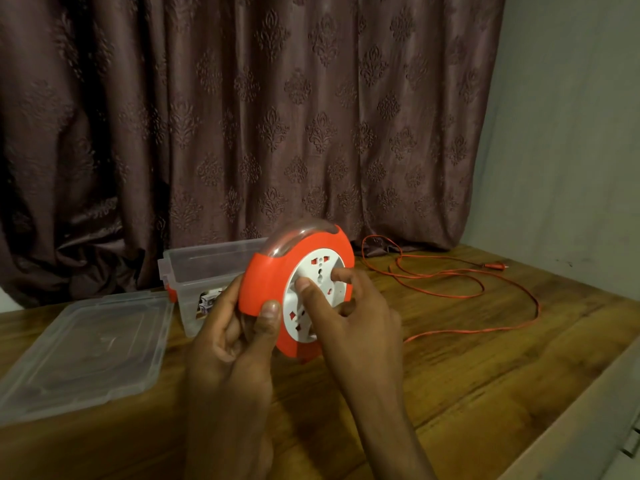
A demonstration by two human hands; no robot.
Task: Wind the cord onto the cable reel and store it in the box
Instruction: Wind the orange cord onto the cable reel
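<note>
Cable reel (266, 271), orange with white socket face, held upright above wooden table (485, 358). Gripped at left rim by left hand (228, 327); right hand (349, 313) fingertips pressed on socket face. Cord (464, 296) lay looped far right. Clear box (204, 268) behind, lid (86, 348) left.

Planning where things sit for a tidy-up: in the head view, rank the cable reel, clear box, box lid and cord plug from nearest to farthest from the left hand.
1. Cable reel, gripped by the left hand.
2. Clear box, just behind.
3. Box lid, flat to the left.
4. Cord plug, far right.
</note>
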